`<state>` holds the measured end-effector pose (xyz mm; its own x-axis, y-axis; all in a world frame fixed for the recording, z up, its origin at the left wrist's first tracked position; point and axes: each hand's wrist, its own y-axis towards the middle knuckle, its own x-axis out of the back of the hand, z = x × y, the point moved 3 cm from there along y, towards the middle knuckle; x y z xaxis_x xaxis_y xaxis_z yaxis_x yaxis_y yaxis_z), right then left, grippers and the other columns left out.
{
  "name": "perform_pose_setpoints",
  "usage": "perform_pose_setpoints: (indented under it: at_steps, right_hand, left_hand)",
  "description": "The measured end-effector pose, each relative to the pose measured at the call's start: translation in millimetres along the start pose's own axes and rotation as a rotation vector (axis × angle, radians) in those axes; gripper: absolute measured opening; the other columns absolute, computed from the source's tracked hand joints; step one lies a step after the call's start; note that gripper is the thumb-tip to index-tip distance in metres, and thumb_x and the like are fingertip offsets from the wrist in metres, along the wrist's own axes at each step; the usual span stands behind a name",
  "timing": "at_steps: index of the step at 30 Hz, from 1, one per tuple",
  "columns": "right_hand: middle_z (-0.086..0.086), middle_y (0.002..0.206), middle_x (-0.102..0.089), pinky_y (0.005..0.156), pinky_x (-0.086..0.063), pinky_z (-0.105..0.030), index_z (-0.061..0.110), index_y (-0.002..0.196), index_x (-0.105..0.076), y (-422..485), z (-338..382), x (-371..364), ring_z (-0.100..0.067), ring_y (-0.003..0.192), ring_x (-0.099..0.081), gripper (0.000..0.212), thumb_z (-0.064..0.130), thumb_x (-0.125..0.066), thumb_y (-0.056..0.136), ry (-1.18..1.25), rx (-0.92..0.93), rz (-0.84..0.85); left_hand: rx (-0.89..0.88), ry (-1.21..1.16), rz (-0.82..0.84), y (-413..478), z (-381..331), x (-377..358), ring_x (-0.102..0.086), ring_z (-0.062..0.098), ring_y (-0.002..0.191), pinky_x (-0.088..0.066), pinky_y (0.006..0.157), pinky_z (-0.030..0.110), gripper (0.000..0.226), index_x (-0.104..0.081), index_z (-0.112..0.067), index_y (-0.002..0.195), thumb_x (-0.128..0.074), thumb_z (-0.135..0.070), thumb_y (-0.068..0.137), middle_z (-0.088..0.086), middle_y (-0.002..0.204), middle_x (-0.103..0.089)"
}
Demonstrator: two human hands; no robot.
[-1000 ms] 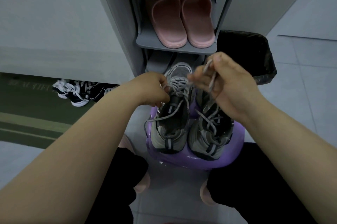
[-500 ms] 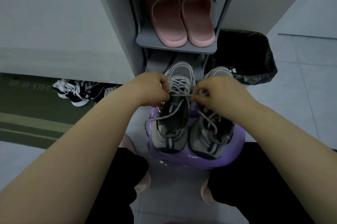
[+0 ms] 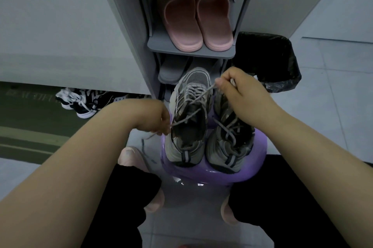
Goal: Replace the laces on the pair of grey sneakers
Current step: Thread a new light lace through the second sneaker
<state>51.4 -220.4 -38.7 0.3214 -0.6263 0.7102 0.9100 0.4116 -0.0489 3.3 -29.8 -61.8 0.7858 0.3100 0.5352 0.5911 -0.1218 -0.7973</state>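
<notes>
Two grey sneakers stand side by side on a purple stool [image 3: 256,169], toes pointing away from me. The left sneaker [image 3: 190,114] has a grey lace [image 3: 198,97] partly pulled out of its upper eyelets. My right hand [image 3: 240,90] pinches one end of that lace above the shoe's toe and holds it taut. My left hand [image 3: 155,116] pinches the other end beside the shoe's left side, with a loose tail hanging below it. The right sneaker [image 3: 230,136] is still laced, its front part hidden under my right hand.
A grey shoe rack [image 3: 191,50] stands just behind the stool, with pink slippers [image 3: 193,19] on a shelf and grey slippers [image 3: 173,70] below. A bin with a black bag [image 3: 268,62] is at the right. Black-and-white sneakers [image 3: 80,100] lie left. My knees flank the stool.
My right hand rose from the shoe's tongue toward the toe, drawing the lace out. My left hand dropped down and left with the other end.
</notes>
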Motion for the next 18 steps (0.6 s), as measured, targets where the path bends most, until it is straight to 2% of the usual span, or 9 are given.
perform_pose_setpoints:
  at_steps: [2,4,6,8,10,12,15,16,18]
  right_hand:
    - [0.004,0.058,-0.038,0.056,-0.031,-0.017,0.024,0.067,-0.041,-1.2,0.7,-6.5,-0.003,0.052,-0.037,0.031,0.031,-0.044,0.096,0.250,-0.132,-0.049]
    - [0.001,0.060,-0.038,0.060,-0.031,-0.024,0.019,0.065,-0.042,-2.5,2.3,-17.3,-0.009,0.056,-0.036,0.034,0.025,-0.042,0.098,0.775,-0.341,-0.096]
    - [-0.003,0.064,-0.045,0.062,-0.038,-0.027,0.013,0.067,-0.044,-3.1,8.9,-28.9,-0.014,0.060,-0.043,0.032,0.019,-0.039,0.099,1.344,-0.514,-0.092]
    - [-0.007,0.069,-0.054,0.073,-0.045,-0.029,0.009,0.069,-0.048,-4.7,14.1,-35.6,-0.018,0.069,-0.053,0.034,0.018,-0.035,0.099,1.605,-0.545,-0.066]
    - [-0.015,0.085,-0.058,0.080,-0.045,-0.029,0.004,0.077,-0.051,-6.5,15.7,-42.3,-0.024,0.086,-0.055,0.033,0.018,-0.031,0.099,1.665,-0.483,-0.021]
    - [-0.018,0.103,-0.054,0.087,-0.042,-0.029,0.003,0.100,-0.052,-8.9,13.0,-48.3,-0.024,0.101,-0.052,0.026,0.017,-0.030,0.098,1.602,-0.437,-0.048]
    - [-0.002,0.081,-0.056,0.079,-0.041,-0.026,0.015,0.090,-0.051,-17.9,7.5,-55.5,-0.012,0.079,-0.051,0.015,0.015,-0.038,0.096,1.242,-0.381,-0.115]
    - [0.003,0.077,-0.057,0.077,-0.042,-0.024,0.018,0.091,-0.052,-22.2,6.8,-56.8,-0.008,0.074,-0.052,0.013,0.015,-0.040,0.096,1.105,-0.357,-0.120]
    - [0.009,0.078,-0.061,0.071,-0.044,-0.012,0.019,0.105,-0.050,-29.5,10.6,-58.2,0.000,0.071,-0.055,0.015,0.011,-0.040,0.098,0.964,-0.291,-0.080]
  left_hand:
    - [-0.078,-0.130,-0.169,-6.5,-5.4,11.7,-0.055,0.007,0.058,-0.045,0.060,0.020,0.018,-0.059,-0.018,0.074,-0.055,-0.019,0.091,-0.001,0.070,-0.062]
    - [-0.187,-0.470,-0.362,-14.5,-15.3,25.6,-0.059,0.009,0.062,-0.049,0.068,0.021,0.017,-0.057,-0.013,0.078,-0.052,-0.018,0.093,0.003,0.073,-0.063]
    - [-0.322,-0.778,-0.375,-24.2,-31.7,32.0,-0.061,0.011,0.068,-0.052,0.075,0.023,0.014,-0.058,-0.010,0.080,-0.052,-0.015,0.093,0.003,0.073,-0.064]
    - [-0.424,-0.858,-0.311,-28.1,-50.2,27.8,-0.065,0.007,0.067,-0.054,0.072,0.017,0.009,-0.058,-0.010,0.082,-0.055,-0.009,0.090,0.002,0.074,-0.067]
    - [-0.470,-0.847,-0.319,-26.1,-61.6,21.8,-0.065,0.008,0.070,-0.054,0.071,0.013,0.004,-0.060,-0.010,0.086,-0.058,-0.007,0.088,0.007,0.081,-0.068]
    - [-0.492,-0.914,-0.381,-22.1,-65.2,20.0,-0.063,0.012,0.073,-0.053,0.073,0.016,0.006,-0.060,-0.012,0.087,-0.061,-0.005,0.086,0.009,0.084,-0.066]
    - [-0.515,-1.229,-0.405,-18.5,-62.2,22.6,-0.061,0.016,0.072,-0.053,0.072,0.020,0.013,-0.056,-0.011,0.081,-0.056,0.001,0.087,0.006,0.078,-0.064]
    - [-0.524,-1.265,-0.404,-17.0,-60.5,23.2,-0.061,0.018,0.073,-0.052,0.072,0.022,0.014,-0.055,-0.011,0.081,-0.056,0.001,0.087,0.007,0.077,-0.064]
    - [-0.517,-1.137,-0.430,-12.9,-55.0,22.8,-0.061,0.019,0.076,-0.049,0.071,0.024,0.015,-0.055,-0.013,0.080,-0.059,0.001,0.085,0.007,0.078,-0.064]
